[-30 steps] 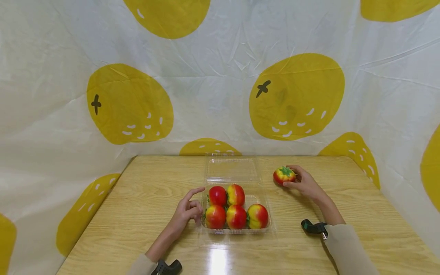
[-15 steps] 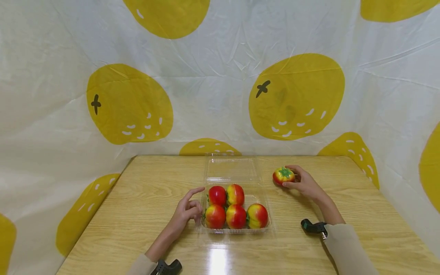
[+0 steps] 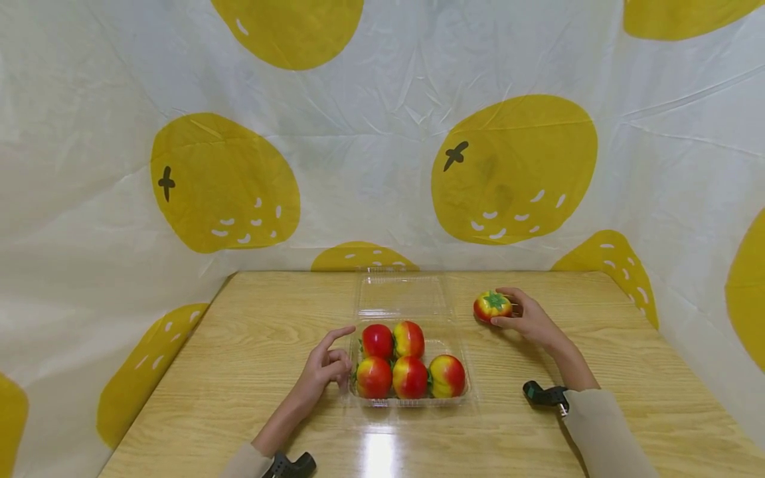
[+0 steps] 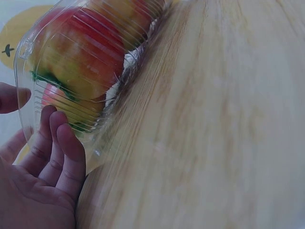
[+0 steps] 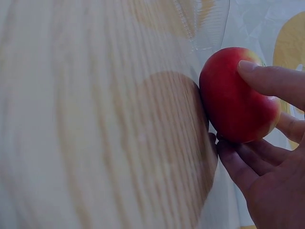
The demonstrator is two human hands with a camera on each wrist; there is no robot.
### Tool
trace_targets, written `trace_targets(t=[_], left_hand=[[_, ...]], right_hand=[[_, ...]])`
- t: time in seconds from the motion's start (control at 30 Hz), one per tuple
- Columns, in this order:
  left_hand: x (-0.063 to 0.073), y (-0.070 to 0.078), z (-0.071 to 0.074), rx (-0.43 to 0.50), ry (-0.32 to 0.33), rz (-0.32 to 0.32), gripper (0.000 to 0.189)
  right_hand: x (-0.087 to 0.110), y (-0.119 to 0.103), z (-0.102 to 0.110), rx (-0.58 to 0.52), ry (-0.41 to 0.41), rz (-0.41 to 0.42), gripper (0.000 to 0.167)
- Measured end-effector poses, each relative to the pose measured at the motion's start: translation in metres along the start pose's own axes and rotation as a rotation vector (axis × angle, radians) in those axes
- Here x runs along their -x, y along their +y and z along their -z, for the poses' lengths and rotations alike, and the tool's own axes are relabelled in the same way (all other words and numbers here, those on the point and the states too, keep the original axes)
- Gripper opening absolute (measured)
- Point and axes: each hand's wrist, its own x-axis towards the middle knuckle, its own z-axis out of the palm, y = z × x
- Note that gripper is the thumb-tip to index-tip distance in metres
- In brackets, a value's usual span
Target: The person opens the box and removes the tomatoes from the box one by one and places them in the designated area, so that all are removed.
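In the head view my right hand [image 3: 528,322] holds a red-and-yellow persimmon [image 3: 493,307] with a green leafy cap, to the right of a clear plastic clamshell box [image 3: 442,342]. My thumb and fingers lie around this persimmon [image 5: 233,95] in the right wrist view, low at the table surface. At the left side of the box is my left hand [image 3: 319,368], its index finger extended and the others bent. Its fingers [image 4: 50,138] are against or very near the clear wall in the left wrist view; contact is hard to tell. Several similar persimmons [image 3: 410,377] sit inside.
The hinged lid [image 3: 403,295] of the box lies back toward the far table edge. A wooden table [image 3: 281,305] bears everything. Behind and beside it hangs a white sheet [image 3: 364,166] printed with yellow fruit. Black wrist devices [image 3: 544,394] are worn on both arms.
The persimmon in my right hand has turned slightly, showing more of its green cap. Both hands have otherwise kept their places, and the box and its fruit have not moved.
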Motion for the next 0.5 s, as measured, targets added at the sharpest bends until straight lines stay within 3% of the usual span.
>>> trace_targets(t=[0.5], left_hand=[[0.001, 0.002, 0.0, 0.052, -0.011, -0.019, 0.061]], right_hand=[[0.003, -0.013, 0.007, 0.02, -0.011, -0.035, 0.076]])
